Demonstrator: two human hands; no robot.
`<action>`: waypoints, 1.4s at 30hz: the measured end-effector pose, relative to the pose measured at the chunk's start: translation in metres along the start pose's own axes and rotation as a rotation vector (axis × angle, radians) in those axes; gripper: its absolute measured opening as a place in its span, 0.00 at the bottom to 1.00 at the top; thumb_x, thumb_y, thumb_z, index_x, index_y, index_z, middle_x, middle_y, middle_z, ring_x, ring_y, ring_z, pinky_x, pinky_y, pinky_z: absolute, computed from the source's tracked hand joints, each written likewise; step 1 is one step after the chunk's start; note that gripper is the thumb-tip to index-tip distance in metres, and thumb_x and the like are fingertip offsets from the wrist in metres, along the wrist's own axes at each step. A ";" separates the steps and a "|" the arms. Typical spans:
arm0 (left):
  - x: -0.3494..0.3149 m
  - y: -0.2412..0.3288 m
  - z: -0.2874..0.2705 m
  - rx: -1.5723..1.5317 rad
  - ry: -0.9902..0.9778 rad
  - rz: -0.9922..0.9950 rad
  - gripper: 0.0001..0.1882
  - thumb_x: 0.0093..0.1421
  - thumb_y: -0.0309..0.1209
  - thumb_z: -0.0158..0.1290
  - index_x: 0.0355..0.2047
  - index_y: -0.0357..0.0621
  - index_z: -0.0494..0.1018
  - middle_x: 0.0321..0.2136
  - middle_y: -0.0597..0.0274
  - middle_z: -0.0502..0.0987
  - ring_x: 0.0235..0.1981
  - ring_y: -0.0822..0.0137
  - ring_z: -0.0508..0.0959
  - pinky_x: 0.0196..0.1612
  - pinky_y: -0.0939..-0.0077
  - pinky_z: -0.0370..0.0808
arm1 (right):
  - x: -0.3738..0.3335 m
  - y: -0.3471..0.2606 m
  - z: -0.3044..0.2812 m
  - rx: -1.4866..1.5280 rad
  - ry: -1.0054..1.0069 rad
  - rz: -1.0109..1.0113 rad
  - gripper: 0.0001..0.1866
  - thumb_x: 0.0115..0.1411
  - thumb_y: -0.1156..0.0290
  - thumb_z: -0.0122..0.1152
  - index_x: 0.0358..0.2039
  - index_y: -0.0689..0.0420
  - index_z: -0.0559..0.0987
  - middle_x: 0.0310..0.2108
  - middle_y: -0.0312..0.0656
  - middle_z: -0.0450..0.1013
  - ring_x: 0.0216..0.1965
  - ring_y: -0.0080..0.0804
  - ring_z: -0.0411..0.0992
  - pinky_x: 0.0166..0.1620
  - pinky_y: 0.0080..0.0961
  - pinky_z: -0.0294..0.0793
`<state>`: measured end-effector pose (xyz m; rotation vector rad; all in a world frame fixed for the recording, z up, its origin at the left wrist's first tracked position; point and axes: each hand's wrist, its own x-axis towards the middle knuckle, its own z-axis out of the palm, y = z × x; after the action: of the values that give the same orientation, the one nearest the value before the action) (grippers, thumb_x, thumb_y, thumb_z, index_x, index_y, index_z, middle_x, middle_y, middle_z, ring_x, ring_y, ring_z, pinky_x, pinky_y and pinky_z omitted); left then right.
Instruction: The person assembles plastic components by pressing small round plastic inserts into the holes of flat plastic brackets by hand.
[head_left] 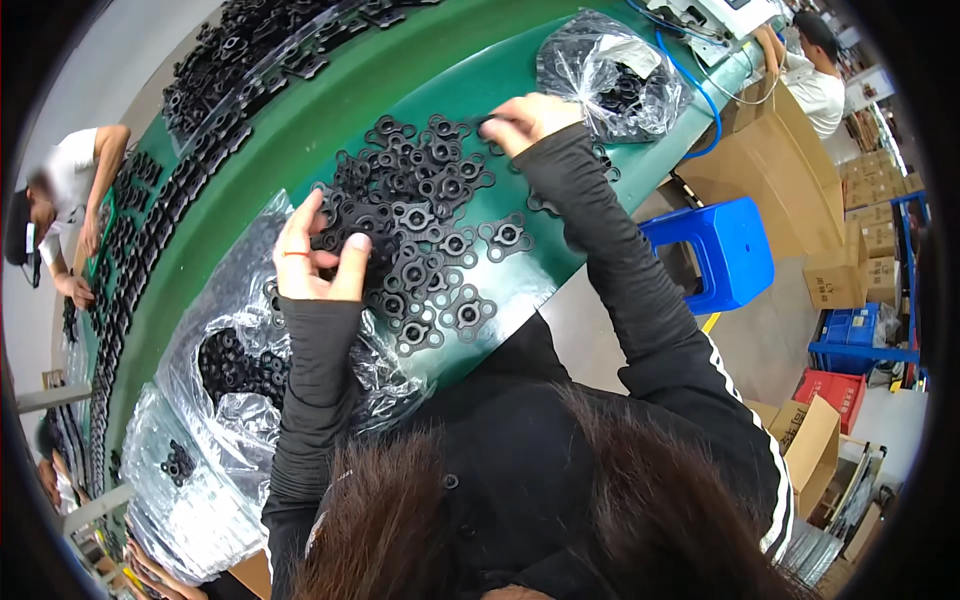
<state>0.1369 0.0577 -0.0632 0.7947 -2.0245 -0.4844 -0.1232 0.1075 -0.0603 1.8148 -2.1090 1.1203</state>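
Note:
A heap of black ring-lobed parts (415,215), flat pieces with round holes, lies on the green work surface (440,95). My left hand (312,255) is at the heap's left side, fingers and thumb closed round black ring-lobed parts; how many is hidden. Beyond the heap's right side, my right hand (535,118) is in a pinch, a small dark piece of a ring-lobed part showing at its fingertips. A few loose parts lie under and beside my right forearm.
Clear plastic bags of black parts stand at the far right (615,80) and near left (240,365). A conveyor (290,140) curves past on the left, more parts along it. A blue stool (730,255) and cardboard boxes (835,275) are to the right. Other people work at both sides.

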 end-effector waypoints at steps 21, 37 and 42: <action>-0.005 0.027 -0.021 -1.133 -0.218 -0.995 0.20 0.60 0.30 0.45 0.52 0.39 0.60 0.39 0.50 0.72 0.32 0.63 0.77 0.31 0.73 0.78 | 0.025 0.204 -0.045 -0.846 -0.543 0.258 0.11 0.42 0.58 0.61 0.28 0.43 0.79 0.35 0.38 0.73 0.40 0.40 0.68 0.43 0.46 0.64; -0.008 0.044 -0.032 -1.456 -0.331 -1.105 0.20 0.57 0.20 0.42 0.52 0.38 0.61 0.33 0.55 0.74 0.28 0.69 0.76 0.38 0.71 0.78 | -0.050 -0.098 -0.007 0.671 -0.099 -0.402 0.10 0.37 0.81 0.63 0.23 0.59 0.75 0.36 0.44 0.72 0.33 0.35 0.71 0.35 0.23 0.72; -0.019 0.043 -0.032 -1.336 -0.341 -0.981 0.21 0.56 0.20 0.45 0.51 0.37 0.61 0.35 0.54 0.74 0.29 0.70 0.76 0.37 0.76 0.78 | -0.048 -0.108 -0.011 0.666 0.013 -0.295 0.12 0.40 0.81 0.62 0.29 0.60 0.74 0.34 0.43 0.72 0.32 0.33 0.72 0.34 0.20 0.72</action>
<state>0.1567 0.1005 -0.0314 0.7430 -0.9491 -2.2893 -0.0175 0.1532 -0.0322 2.2592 -1.4702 1.8786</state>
